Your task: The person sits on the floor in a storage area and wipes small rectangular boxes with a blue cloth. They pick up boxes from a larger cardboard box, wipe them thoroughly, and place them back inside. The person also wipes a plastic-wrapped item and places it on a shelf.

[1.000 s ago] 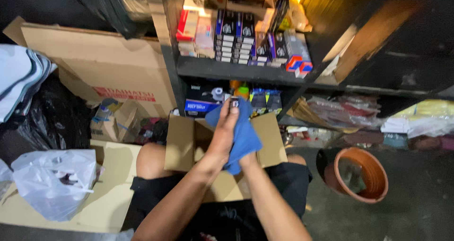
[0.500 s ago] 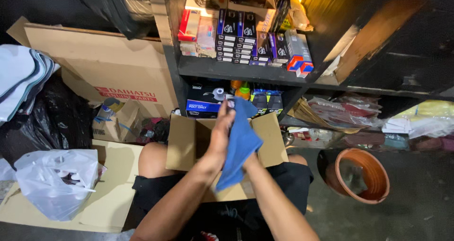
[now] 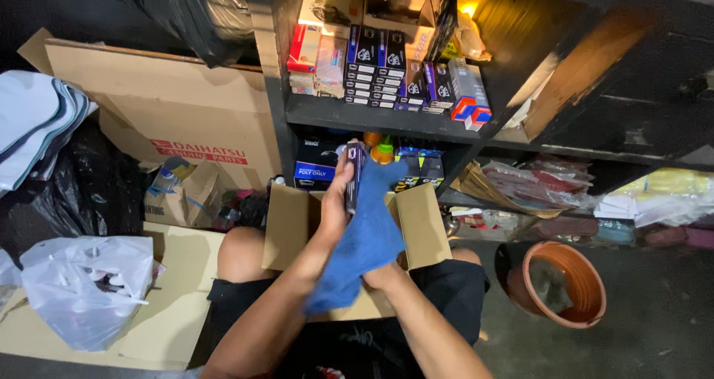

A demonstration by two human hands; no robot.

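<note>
**Blue cloth and a small dark box over an open carton**

Over the open cardboard carton (image 3: 297,219) that rests on the person's lap, both hands meet around a blue cloth (image 3: 364,238). The left hand (image 3: 336,200) reaches up and forward, its fingers closed around a small dark box (image 3: 355,172) held upright, with the top of the cloth lying against that box. The right hand (image 3: 383,276) sits lower, mostly hidden under the cloth; its fingers seem to be bunched into the fabric, but how tightly they close cannot be told. The cloth hangs from the box down to the right hand and trails on toward the left forearm.

Just behind the hands stands a dark shelf unit (image 3: 349,115). Its upper shelf carries rows of small boxes (image 3: 379,66) in dark, red and blue colours. The lower shelf holds a blue box (image 3: 314,172) and an orange-capped bottle (image 3: 382,153), just beside the held box. To the left lie a large flattened cardboard sheet (image 3: 171,104), a black bag (image 3: 67,193) and a white plastic bag (image 3: 85,290). To the right, on the floor, sits a terracotta pot (image 3: 565,282), well apart from the hands.
</note>
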